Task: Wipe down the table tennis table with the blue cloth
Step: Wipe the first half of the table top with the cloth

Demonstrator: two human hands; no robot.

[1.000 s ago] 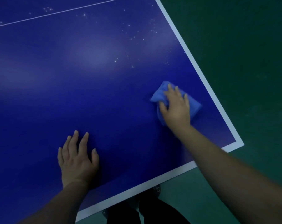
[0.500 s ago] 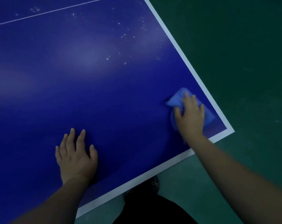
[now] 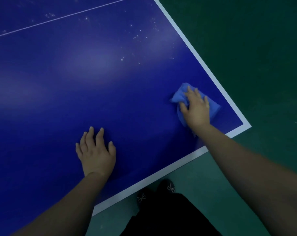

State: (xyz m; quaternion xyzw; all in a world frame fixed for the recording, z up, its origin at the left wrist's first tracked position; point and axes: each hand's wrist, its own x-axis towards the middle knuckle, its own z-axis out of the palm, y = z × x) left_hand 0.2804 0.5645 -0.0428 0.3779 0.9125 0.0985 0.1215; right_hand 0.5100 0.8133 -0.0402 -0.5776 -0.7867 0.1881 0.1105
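Blue cloth (image 3: 179, 97), one only, lay bunched on the dark blue tabletop (image 3: 76, 82) at the right of the frame, near the corner where two white edge bands met. One right hand (image 3: 196, 108) lay palm down on top of it, fingers spread and fairly straight, pointing toward the upper left, the thumb resting on the cloth's left side; folds of cloth showed beyond the fingertips and on either side of the hand. The bare right forearm ran down to the lower right corner of the frame.

One left hand (image 3: 96, 150) rested flat on the bare tabletop near the lower middle of the frame, well apart from the cloth, fingers extended and slightly parted, holding nothing. Its bare forearm ran off toward the lower left.

One thin white line (image 3: 62, 17) crossed the tabletop at the upper left. Many small white specks (image 3: 135, 38) dotted the surface toward the upper right, beyond the cloth. Green floor (image 3: 255, 57) filled the right side. Two dark shoes (image 3: 168, 187) with pale laces showed at the bottom centre, below the tabletop's near edge.
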